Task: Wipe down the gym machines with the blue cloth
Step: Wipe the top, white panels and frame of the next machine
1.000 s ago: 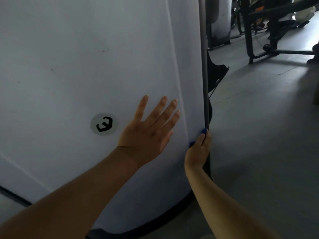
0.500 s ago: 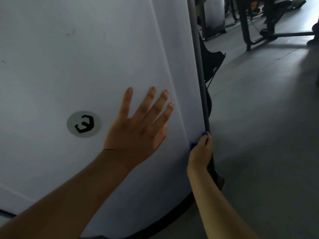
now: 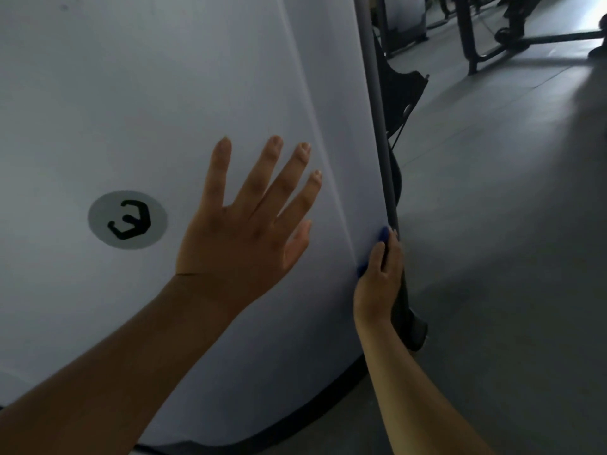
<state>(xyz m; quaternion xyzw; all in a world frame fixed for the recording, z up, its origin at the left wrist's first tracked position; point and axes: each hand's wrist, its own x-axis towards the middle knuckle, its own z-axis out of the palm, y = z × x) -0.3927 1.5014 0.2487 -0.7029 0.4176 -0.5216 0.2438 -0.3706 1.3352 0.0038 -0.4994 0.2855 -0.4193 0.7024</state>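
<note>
Grey gym flooring (image 3: 492, 257) lies to the right of a white machine panel (image 3: 131, 93), on which a round badge (image 3: 127, 220) is taken as the reference. Right of the badge and slightly below it, the blue cloth (image 3: 383, 236) is held against the panel's grey edge post (image 3: 374, 110). Only two small slips of it are seen around the right hand (image 3: 377, 284), whose fingers are curled over cloth and post. Between badge and cloth, the left hand (image 3: 243, 231) is laid flat on the panel, fingers straight and spread.

Over the last second the view has been brought closer, so that the post's dark foot (image 3: 415, 330) is now shown, while both hands have scarcely been shifted against the badge. The stroke is judged to be near the post's lower end. The frames (image 3: 476, 44) far to the badge's upper right may remain to be wiped.
</note>
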